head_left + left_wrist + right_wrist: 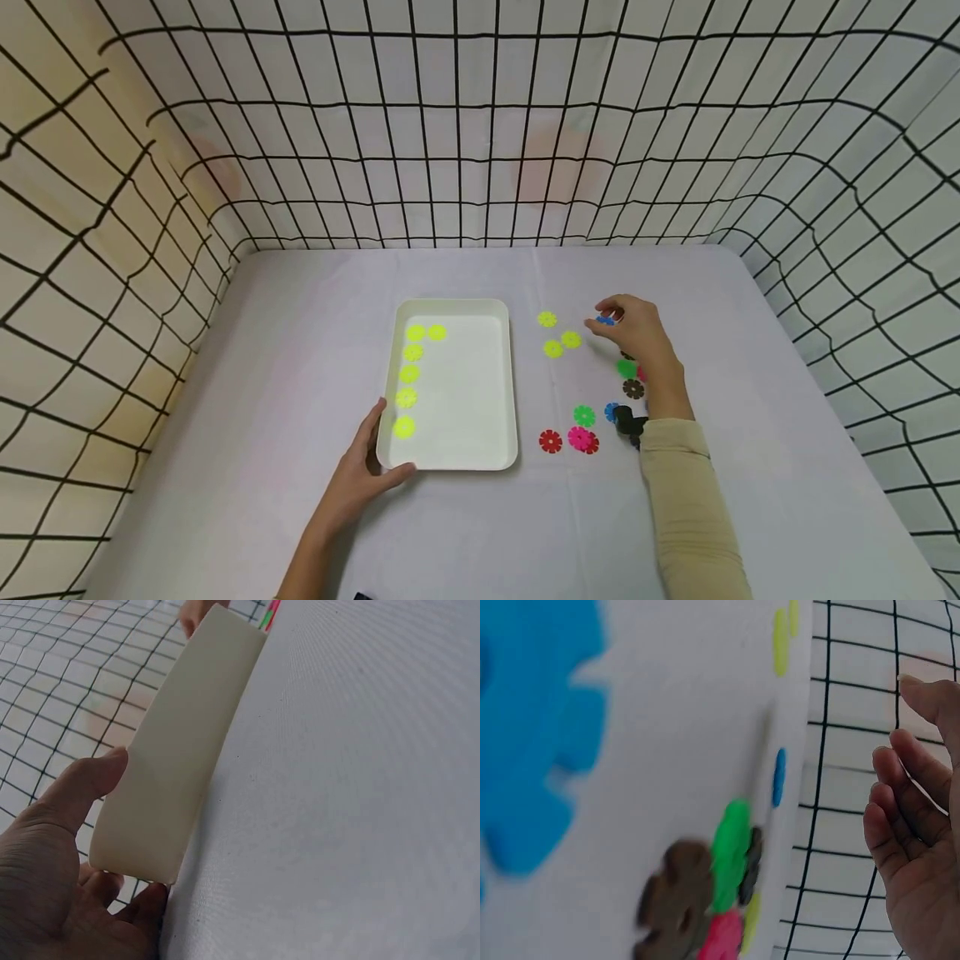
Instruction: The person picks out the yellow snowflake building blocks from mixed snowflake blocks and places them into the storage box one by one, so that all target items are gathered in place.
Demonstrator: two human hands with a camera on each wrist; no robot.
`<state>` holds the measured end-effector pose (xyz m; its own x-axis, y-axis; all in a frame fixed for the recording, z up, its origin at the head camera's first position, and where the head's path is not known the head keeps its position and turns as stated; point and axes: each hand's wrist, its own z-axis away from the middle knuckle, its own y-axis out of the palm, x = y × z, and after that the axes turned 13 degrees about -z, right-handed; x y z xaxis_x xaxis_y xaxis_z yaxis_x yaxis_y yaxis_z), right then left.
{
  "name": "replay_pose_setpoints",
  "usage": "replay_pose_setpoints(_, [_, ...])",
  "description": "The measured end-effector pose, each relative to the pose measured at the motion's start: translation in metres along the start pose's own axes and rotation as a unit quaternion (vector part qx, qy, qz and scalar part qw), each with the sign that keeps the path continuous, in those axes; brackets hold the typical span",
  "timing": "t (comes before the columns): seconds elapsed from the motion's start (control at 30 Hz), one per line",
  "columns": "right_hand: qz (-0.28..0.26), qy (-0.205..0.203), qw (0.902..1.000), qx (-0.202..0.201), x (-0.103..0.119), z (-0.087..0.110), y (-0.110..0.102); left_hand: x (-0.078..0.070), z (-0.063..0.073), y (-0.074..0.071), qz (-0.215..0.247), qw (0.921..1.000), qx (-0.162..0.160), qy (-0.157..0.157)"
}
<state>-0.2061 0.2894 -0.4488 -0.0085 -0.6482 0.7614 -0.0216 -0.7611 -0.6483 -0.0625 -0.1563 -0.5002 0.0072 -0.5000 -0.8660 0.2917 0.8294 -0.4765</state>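
A white tray [465, 392] lies on the table, with several yellow notched discs [408, 374] along its left side and top left. My left hand [356, 475] grips its near left corner, thumb on the near wall [176, 742] and fingers round the left side. My right hand [633, 329] hovers over a blue notched disc [604, 320], fingers loosely bent. In the right wrist view, that blue disc [779, 777] is on the table, apart from the hand [922, 802], which holds nothing.
Three yellow discs [552, 348] lie right of the tray. Nearer are red [551, 442], pink [579, 437], green [584, 416] and brown discs [633, 388], some under the right forearm. A black device [630, 423] sits by the right sleeve. Black wire mesh [487, 158] surrounds the table.
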Motion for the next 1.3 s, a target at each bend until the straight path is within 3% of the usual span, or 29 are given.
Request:
replay_pose_setpoints(0.6, [-0.005, 0.089, 0.9955, -0.033, -0.051, 0.018, -0.014, 0.002, -0.001, 0.002, 0.003, 1.0000, 0.000, 0.006])
replay_pose_setpoints(0.87, [0.011, 0.063, 0.9960, -0.062, -0.068, 0.023, -0.021, 0.002, 0.001, 0.001, 0.002, 1.0000, -0.003, 0.007])
replay_pose_setpoints(1.3, [-0.009, 0.119, 0.9875, -0.103, -0.084, 0.033, -0.019, 0.002, 0.000, -0.001, -0.020, 0.9998, -0.005, 0.001])
